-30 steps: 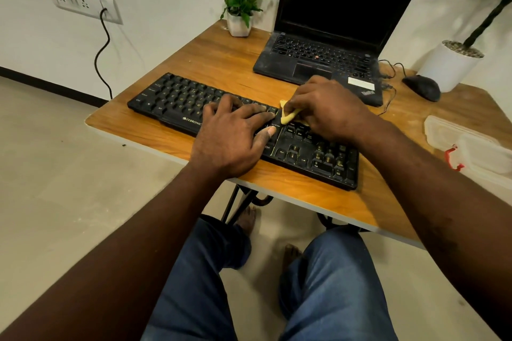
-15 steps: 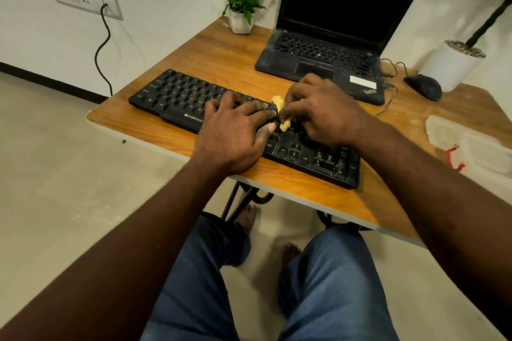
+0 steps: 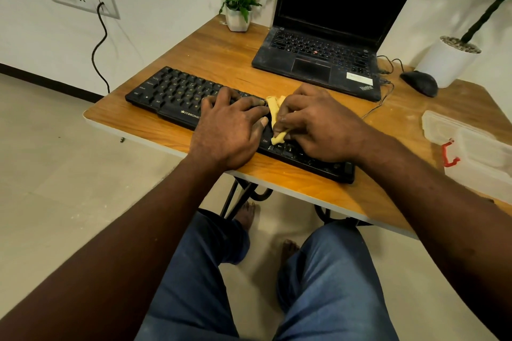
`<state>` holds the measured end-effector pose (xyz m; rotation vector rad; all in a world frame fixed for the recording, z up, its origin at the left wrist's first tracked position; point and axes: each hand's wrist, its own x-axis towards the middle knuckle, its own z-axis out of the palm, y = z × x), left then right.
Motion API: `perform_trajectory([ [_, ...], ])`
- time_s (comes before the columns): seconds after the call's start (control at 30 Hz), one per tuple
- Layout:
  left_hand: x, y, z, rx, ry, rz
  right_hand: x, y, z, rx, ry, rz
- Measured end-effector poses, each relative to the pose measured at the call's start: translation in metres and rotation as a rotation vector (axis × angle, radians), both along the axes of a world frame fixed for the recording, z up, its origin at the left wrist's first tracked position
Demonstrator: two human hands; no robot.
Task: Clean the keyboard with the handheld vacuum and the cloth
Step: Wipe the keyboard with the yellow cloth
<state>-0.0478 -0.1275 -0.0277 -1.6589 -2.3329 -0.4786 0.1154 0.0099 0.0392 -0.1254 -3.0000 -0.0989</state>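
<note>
Sliding nearer since a moment ago, the right hand (image 3: 318, 124) now works the near rows of the keyboard (image 3: 171, 94). On the wooden bench (image 3: 221, 55) the keyboard lies aslant before a laptop (image 3: 318, 63). The left hand (image 3: 227, 133) rests flat on its middle, fingers straight, holding nothing. The right hand's fingers curl round the yellow cloth (image 3: 273, 111), pressed on the keys by Ctrl

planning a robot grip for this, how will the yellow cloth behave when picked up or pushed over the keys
Probably floppy: the yellow cloth is crumpled into rolls where the right hand grips it. Likely very light, as a small wad fits inside the fingers. Pushed, it may catch on the raised keys of the keyboard.
</note>
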Motion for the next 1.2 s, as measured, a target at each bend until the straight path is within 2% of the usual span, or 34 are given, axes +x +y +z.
perform_trajectory([
  [0.13,0.001,0.001,-0.001,-0.002,0.009,-0.006,0.005,-0.008,-0.002,0.033,0.036,-0.05],
  [0.4,0.001,-0.001,-0.001,-0.005,0.018,0.008,0.007,-0.02,-0.006,0.178,0.032,0.062],
  [0.53,0.001,-0.001,0.0,-0.027,0.028,-0.002,0.008,-0.033,-0.016,0.216,-0.008,0.206],
  [0.6,0.001,-0.002,0.0,-0.023,0.036,-0.003,0.01,-0.034,-0.017,0.14,0.027,0.222],
  [0.7,0.003,-0.001,0.0,0.0,0.03,-0.001,0.015,-0.011,-0.007,-0.167,0.196,0.053],
  [0.8,0.001,0.0,-0.001,0.031,0.013,0.004,0.021,0.021,0.002,-0.163,0.342,-0.149],
  [0.9,0.0,0.001,-0.002,0.038,0.006,0.0,0.022,0.029,0.002,-0.095,0.294,-0.215],
  [1.0,0.001,0.001,-0.002,0.04,0.01,-0.001,0.02,0.012,-0.004,-0.061,0.138,-0.132],
  [1.1,0.001,0.001,-0.002,0.038,0.01,-0.001,0.014,-0.005,-0.009,-0.032,0.067,-0.012],
  [1.2,0.001,0.001,-0.002,0.034,0.009,0.001,0.01,-0.003,-0.004,0.01,0.066,-0.062],
])
